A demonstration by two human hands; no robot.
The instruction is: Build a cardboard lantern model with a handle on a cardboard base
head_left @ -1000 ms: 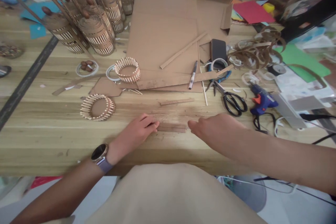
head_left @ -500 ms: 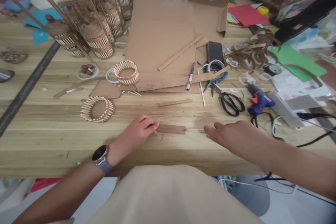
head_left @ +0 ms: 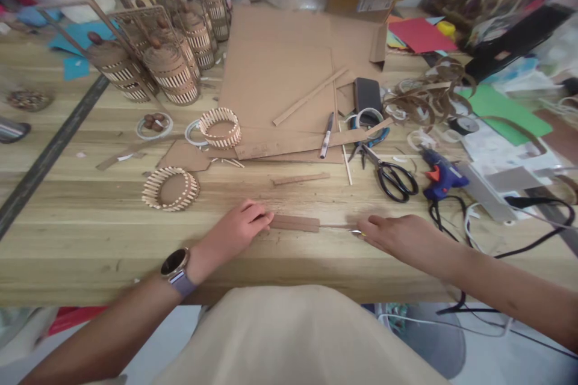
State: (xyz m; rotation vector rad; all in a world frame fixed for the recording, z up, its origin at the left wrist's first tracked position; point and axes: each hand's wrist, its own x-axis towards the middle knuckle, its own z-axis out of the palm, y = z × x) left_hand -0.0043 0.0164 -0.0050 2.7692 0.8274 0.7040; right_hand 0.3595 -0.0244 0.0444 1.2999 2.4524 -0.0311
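Note:
My left hand point(head_left: 249, 221) is closed at the left end of a brown cardboard strip point(head_left: 295, 223), pressing it against the wooden table. A thin line runs lengthwise along the strip. My right hand point(head_left: 395, 233) is closed to the right of it, and from its fingers juts the shiny, pointed tip of a small knife point(head_left: 356, 233); its handle is hidden in the hand. A narrow brown sliver point(head_left: 338, 226) spans between the strip's right end and the right fingertips. Another cardboard piece point(head_left: 301, 179) lies just beyond the strip.
Two slatted rings point(head_left: 170, 189) point(head_left: 220, 127) lie to the left. Black-handled scissors point(head_left: 397, 181), a blue glue gun point(head_left: 445, 173) and its cables are on the right. Further back are a marker point(head_left: 327, 135), a large cardboard sheet point(head_left: 277, 66) and several slatted lanterns point(head_left: 174, 72).
My right hand has shifted slightly right, away from the strip, and the knife tip now shows by its fingers. My left hand stays on the strip. The view has shifted a little.

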